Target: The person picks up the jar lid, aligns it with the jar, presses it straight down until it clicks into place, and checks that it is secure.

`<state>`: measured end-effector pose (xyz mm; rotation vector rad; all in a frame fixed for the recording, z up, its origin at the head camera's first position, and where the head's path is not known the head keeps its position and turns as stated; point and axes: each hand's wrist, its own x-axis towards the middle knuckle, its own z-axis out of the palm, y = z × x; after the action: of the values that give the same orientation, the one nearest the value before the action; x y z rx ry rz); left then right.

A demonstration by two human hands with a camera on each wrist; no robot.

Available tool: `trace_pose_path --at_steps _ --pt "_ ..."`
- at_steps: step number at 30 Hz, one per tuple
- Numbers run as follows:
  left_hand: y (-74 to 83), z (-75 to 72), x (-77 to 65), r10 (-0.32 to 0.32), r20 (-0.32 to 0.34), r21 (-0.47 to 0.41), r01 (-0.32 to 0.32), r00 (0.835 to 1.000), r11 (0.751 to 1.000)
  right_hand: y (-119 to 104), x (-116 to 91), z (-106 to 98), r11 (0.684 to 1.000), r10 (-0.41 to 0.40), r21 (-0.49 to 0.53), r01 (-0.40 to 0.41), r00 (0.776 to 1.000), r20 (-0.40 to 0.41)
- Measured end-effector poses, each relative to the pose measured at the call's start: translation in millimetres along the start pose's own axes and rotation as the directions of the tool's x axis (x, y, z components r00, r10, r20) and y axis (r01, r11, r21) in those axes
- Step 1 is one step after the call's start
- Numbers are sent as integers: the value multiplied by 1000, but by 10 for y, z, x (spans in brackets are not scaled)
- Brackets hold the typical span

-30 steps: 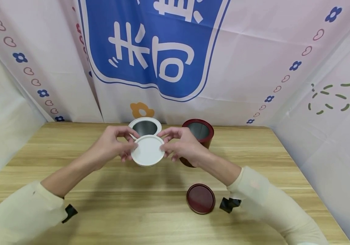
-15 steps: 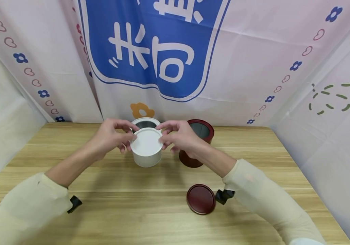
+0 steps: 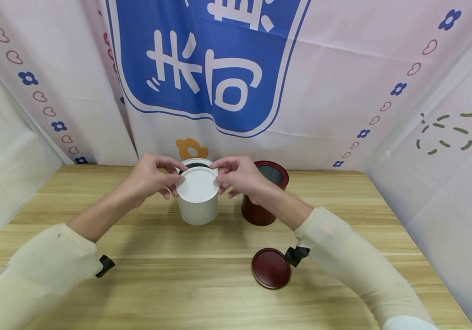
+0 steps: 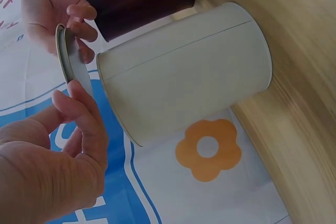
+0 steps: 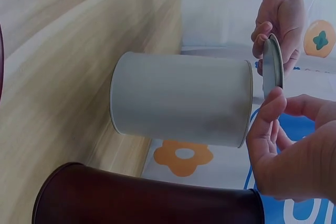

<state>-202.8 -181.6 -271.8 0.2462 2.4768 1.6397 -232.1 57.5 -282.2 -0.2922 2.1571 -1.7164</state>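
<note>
A round white lid (image 3: 197, 184) is pinched at its left edge by my left hand (image 3: 153, 176) and at its right edge by my right hand (image 3: 242, 176). Below it stands an uncovered white can (image 3: 199, 212), upright on the table. From the head view the lid overlaps most of the can's mouth, leaving a dark strip of the inside at the back. Both wrist views show a gap between the lid (image 4: 73, 56) and the rim of the white can (image 5: 184, 98). The lid is slightly tilted there.
A dark red can (image 3: 259, 211), uncovered, stands right of the white one, partly behind my right hand. Its dark red lid (image 3: 271, 268) lies flat on the wooden table (image 3: 178, 284) nearer me. A printed cloth (image 3: 322, 101) hangs behind the cans.
Both hands have carried the white lid away from me, from in front of the white can to over its mouth. The dark red can and its lid have stayed put.
</note>
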Motion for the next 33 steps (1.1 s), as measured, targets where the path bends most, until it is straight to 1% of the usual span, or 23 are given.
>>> trace_pose_path --at_steps 6,14,28,33 --pt "3 -13 51 -18 2 11 18 1000 1000 -20 56 -5 1000 12 -11 -12 1000 1" --pt "2 -55 97 -35 0 50 35 999 998 -51 120 15 999 14 -38 -14 1000 -6" --pt "-11 -129 188 -61 -25 79 63 998 995 -112 267 36 991 -27 -132 24 1000 -15" --pt "-21 -140 242 -53 -32 83 55 998 995 -152 314 35 985 -37 -167 34 999 -18"
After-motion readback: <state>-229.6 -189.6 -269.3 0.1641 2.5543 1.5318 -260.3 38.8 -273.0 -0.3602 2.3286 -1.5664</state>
